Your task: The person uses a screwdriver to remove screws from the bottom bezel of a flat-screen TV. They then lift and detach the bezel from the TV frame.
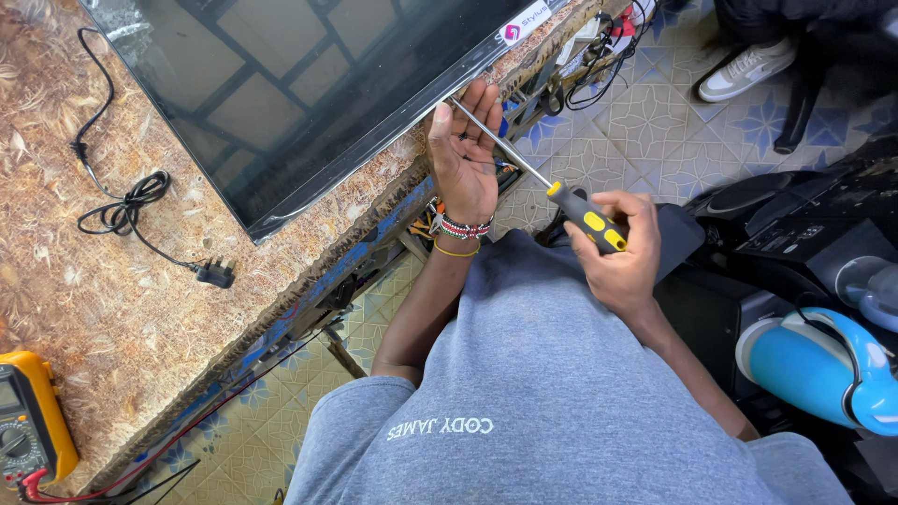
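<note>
Right hand (622, 252) grips the screwdriver (587, 219) handle, shaft slanting up-left to the television (309, 103) lying at the desk (140, 309) edge; left hand (463, 154), fingers loosely spread, cradles the tip

The flat screen (309, 84) is cut off by the top edge; its upper part is out of view. The yellow multimeter (33, 421) is cropped at the left edge — dial markings too small to tell. The screwdriver (552, 187) tip is hidden behind the left hand (463, 159), and the right hand (617, 257) covers the handle's rear. The desk (122, 318) runs past the left and top edges. The blue appliance (814, 365) is cropped at the right edge — kind cannot be told.
</note>
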